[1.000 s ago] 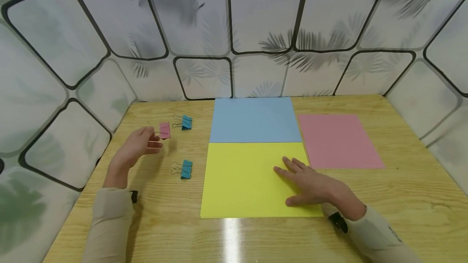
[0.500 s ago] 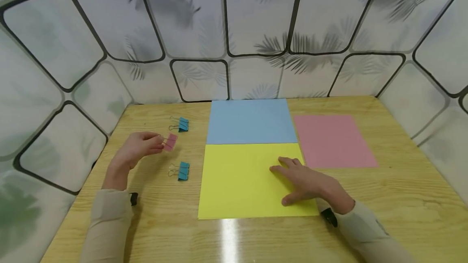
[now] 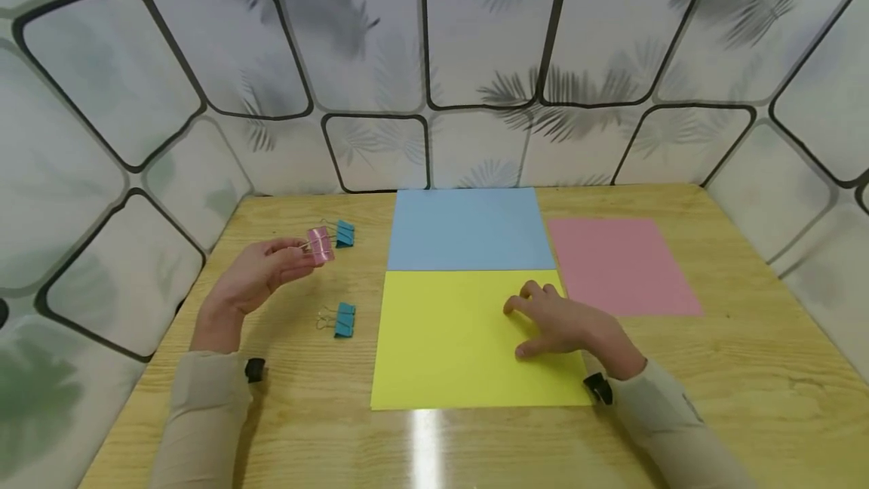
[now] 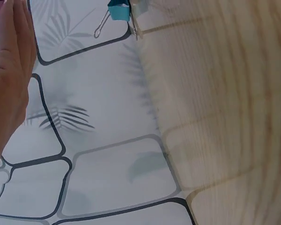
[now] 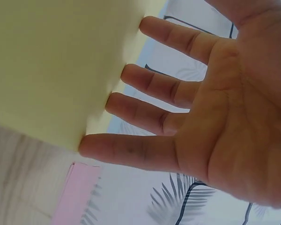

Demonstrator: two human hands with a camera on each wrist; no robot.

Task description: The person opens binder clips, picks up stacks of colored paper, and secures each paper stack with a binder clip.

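Though aloft, pink clip near teal clip.

a pale wood counter is stretching across, its fine grain showing. in the middle a yellow sheet is lying flat, its long far side meeting a blue sheet that is lying flat behind it. to the right a pink sheet is lying just beside both, slightly farther back than the yellow sheet. on the left a far clip and a near clip, both teal, are sitting apart from each other, the near clip's wire handles pointing left. a streak of glare is shining on the wood in front.
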